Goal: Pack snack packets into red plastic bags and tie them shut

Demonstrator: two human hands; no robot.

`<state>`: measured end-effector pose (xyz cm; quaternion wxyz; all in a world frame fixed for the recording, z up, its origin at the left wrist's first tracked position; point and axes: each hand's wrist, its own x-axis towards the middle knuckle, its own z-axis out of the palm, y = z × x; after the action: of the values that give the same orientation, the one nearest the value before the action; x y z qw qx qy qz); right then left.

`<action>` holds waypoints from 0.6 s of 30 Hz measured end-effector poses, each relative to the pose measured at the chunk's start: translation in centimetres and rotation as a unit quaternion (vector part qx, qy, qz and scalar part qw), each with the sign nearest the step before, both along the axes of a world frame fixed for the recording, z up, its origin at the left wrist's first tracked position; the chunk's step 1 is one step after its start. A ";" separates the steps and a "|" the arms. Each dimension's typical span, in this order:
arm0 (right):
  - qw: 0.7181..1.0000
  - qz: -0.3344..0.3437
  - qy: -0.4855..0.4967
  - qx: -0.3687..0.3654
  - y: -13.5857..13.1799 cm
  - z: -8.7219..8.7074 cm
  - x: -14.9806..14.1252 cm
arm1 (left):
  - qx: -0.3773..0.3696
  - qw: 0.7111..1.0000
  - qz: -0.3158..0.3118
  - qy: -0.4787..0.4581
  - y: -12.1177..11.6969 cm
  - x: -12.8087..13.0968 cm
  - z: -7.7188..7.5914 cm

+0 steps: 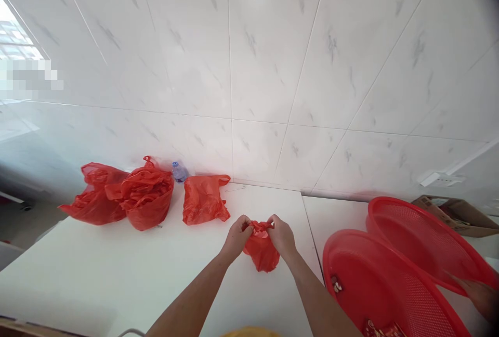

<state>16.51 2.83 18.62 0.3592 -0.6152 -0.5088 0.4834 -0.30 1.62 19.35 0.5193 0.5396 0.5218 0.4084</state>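
Between my two hands is a small red plastic bag (263,254), its top edge bunched and its lower part hanging down over the white table (163,269). My left hand (236,238) pinches the left side of the bag's mouth. On the opposite side, the fingers of my right hand (281,237) are closed on the rim. A little of the bag's opening shows between them; what is inside cannot be made out. Behind my left hand lies a flat red plastic bag (205,202) with a handle loop.
Two stuffed red bags (146,196) and a small bottle (179,171) stand by the tiled wall. To the right are a red basket (362,254) with a few small items, another red basket (413,228), and a cardboard box (460,217). Another person's hand (477,293) reaches in.
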 end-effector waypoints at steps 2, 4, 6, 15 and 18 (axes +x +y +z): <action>1.000 -0.004 0.019 -0.003 0.3 -0.2 -0.4 | 0.017 0.999 0.010 0.030 0.1 -0.1 0.1; 0.998 0.010 0.059 -0.007 0.3 -0.1 -0.8 | 0.024 0.998 0.017 0.063 0.1 -0.3 -0.1; 0.993 0.034 0.112 -0.017 0.2 0.1 -1.1 | 0.028 0.995 0.019 0.094 0.0 -0.5 -0.4; 0.972 -0.025 0.232 -0.037 0.2 -2.1 -0.3 | 0.057 0.979 0.022 0.197 -0.3 -1.4 -2.8; 0.974 -0.119 0.189 -0.034 0.3 -4.2 1.7 | 0.073 0.969 0.055 0.228 0.2 -3.0 -3.2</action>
<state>18.18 3.10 14.47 0.4829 -0.5807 -0.3379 0.5616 -3.31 1.81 16.14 0.3224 0.6256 0.6241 0.3395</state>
